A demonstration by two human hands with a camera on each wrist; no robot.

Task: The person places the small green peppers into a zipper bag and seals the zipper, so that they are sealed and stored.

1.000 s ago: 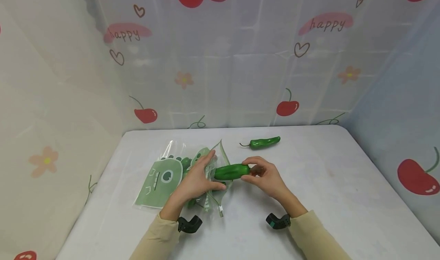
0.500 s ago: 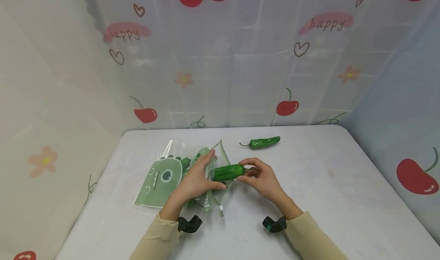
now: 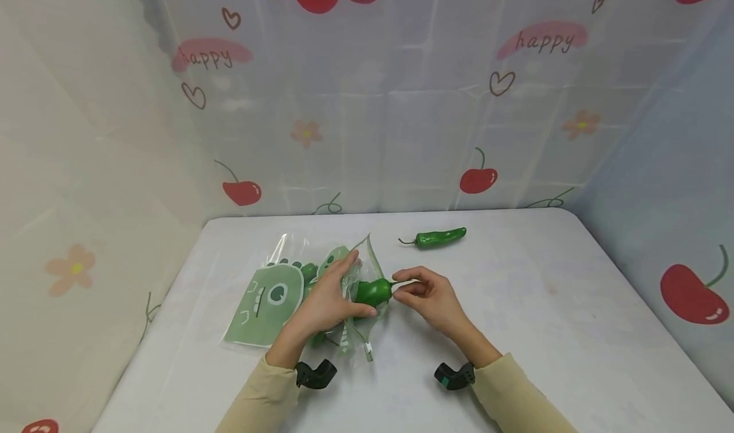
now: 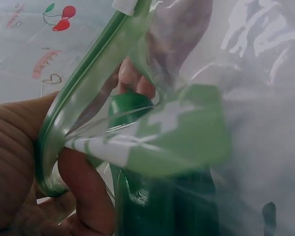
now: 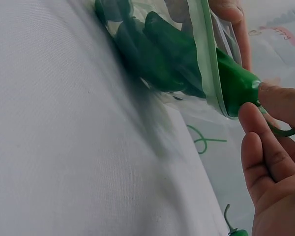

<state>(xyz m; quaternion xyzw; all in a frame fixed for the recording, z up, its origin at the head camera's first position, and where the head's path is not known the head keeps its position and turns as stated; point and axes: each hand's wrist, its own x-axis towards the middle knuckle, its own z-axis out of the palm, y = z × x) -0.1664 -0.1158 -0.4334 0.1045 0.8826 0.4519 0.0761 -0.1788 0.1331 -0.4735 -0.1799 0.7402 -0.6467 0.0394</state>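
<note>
A clear zip bag [image 3: 260, 305] with green cartoon prints lies on the table, its mouth toward the right. My left hand [image 3: 323, 299] holds the bag at its mouth, thumb and fingers apart. A green chili pepper [image 3: 374, 291] is partly inside the mouth, with its stem end sticking out. My right hand [image 3: 427, 296] pinches it at the stem end, as the right wrist view shows with thumb and fingertips [image 5: 250, 115] beside the stem. More dark green peppers [image 5: 162, 54] show through the plastic. In the left wrist view the printed film partly hides the pepper [image 4: 130, 105].
Another green chili pepper [image 3: 441, 238] lies on the white table [image 3: 550, 331] behind my right hand. The bag's white zip slider [image 3: 369, 351] hangs at the near end of its mouth. A cherry-printed curtain [image 3: 390, 121] stands behind the table.
My right hand has moved left, pushing the chili pepper deeper into the bag; its fingers now sit at the stem. The left hand and the other pepper stay in place.
</note>
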